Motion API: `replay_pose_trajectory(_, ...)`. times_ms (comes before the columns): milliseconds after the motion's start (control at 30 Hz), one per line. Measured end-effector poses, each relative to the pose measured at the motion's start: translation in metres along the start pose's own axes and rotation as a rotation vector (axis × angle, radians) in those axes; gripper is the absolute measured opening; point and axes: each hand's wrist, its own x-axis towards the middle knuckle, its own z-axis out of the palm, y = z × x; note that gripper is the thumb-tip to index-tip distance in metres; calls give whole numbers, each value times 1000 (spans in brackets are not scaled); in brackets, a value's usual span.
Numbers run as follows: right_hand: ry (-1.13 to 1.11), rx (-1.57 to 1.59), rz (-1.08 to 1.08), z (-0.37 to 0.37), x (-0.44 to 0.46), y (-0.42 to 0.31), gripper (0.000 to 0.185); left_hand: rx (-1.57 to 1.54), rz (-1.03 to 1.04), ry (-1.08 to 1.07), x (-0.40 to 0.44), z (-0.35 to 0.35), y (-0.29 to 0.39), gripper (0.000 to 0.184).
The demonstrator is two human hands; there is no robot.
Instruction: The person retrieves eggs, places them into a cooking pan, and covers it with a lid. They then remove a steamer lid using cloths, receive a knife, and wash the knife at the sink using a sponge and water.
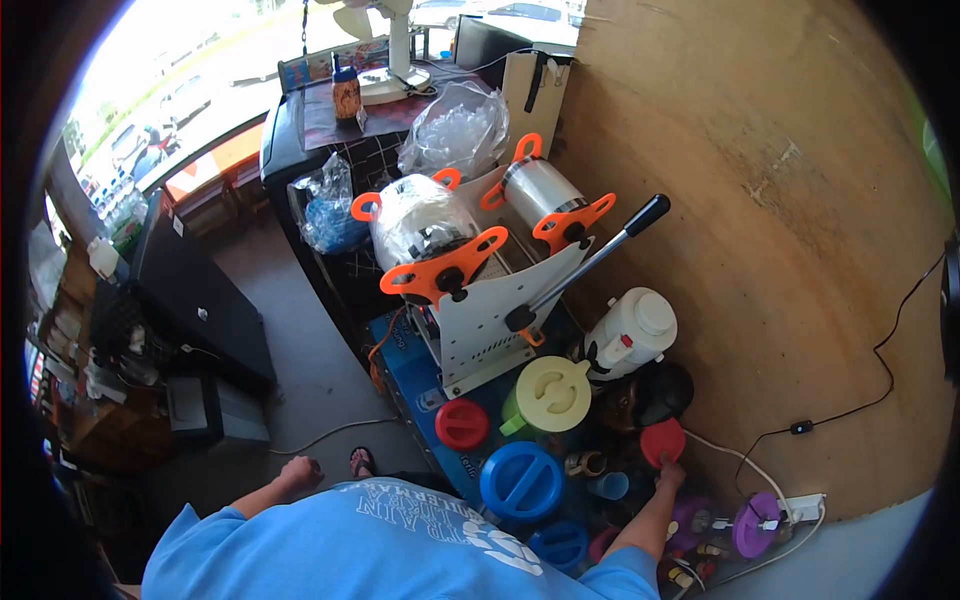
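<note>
My right hand [672,474] reaches out at the lower right. Its fingers are closed on the edge of a round red lid [662,440], beside a dark rounded container [664,392]. Hanging over the floor at the left, my left hand [300,472] has its fingers curled in, with nothing visible in it. Close to my right hand stand a small blue cup [608,486], a glass mug [585,463] and a blue-lidded jug [522,481]. A yellow-lidded pitcher [552,394] and another red lid [461,425] are farther left.
A cup sealing machine [490,330] with orange roll holders and a lever stands on the counter. Behind it are a plastic bag [455,130] and a fan [395,60]. A white thermos [632,330] stands near the wooden wall. Cords run by a power strip [803,508].
</note>
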Motion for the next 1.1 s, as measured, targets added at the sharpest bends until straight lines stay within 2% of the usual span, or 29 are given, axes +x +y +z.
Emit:
replay_pose_trajectory(300, 21, -30, -16, -1, -10, -6, 45, 13, 21, 159, -11, -2, 2, 24)
replay_pose_trajectory(400, 60, -14, -21, 0, -18, -8, 45, -36, 52, 272, -12, -5, 8, 21)
replay_pose_trajectory(533, 47, -10, -54, 0, -19, -4, 43, 20, 76, 262, -20, -19, 27, 20)
replay_pose_trajectory(633, 69, -43, -64, -2, -20, -8, 41, 32, 155, 357, -18, -22, 35, 19)
replay_pose_trajectory(700, 12, -28, 17, -4, -20, -11, 37, 44, 208, 447, -17, -24, 38, 18)
replay_pose_trajectory(833, 28, -60, -8, -8, -20, -13, 38, -17, 246, 502, -22, -35, 50, 16)
replay_pose_trajectory(933, 38, -83, 31, -10, -28, -19, 39, -55, 399, 639, -25, -40, 60, 16)
replay_pose_trajectory(1000, 99, -127, -116, -5, -25, -16, 37, -78, 450, 671, -28, -46, 73, 15)
replay_pose_trajectory(1067, 73, -3, -70, -2, -16, -8, 37, -92, 508, 693, -36, -49, 83, 14)
replay_pose_trajectory(1100, 94, -160, -121, 3, 17, 8, 41, -121, 541, 737, -39, -51, 87, 13)
